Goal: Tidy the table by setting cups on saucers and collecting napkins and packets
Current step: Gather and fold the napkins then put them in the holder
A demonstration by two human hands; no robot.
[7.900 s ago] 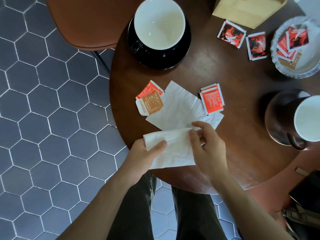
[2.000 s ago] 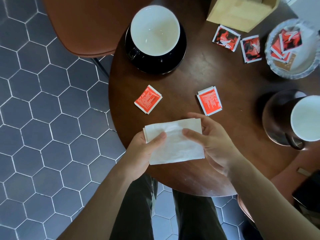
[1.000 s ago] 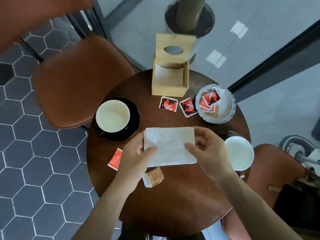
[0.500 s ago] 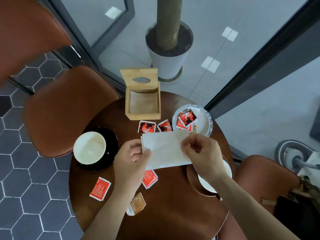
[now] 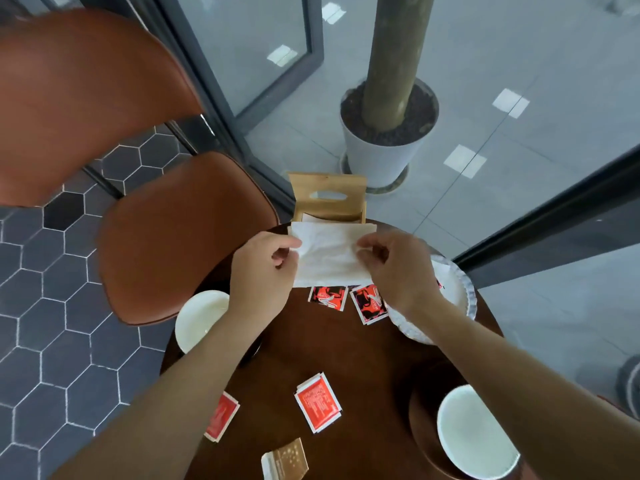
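White napkin stack [image 5: 329, 256] pinched by left hand [image 5: 265, 271] and right hand [image 5: 394, 268] at wooden holder [image 5: 328, 202]; next: slide in squarely.

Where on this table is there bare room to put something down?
Bare wood lies mid-table, between the black-red packets, the red packet and the right cup. It is crowded at the far edge, round the napkin holder, held napkins and plate.
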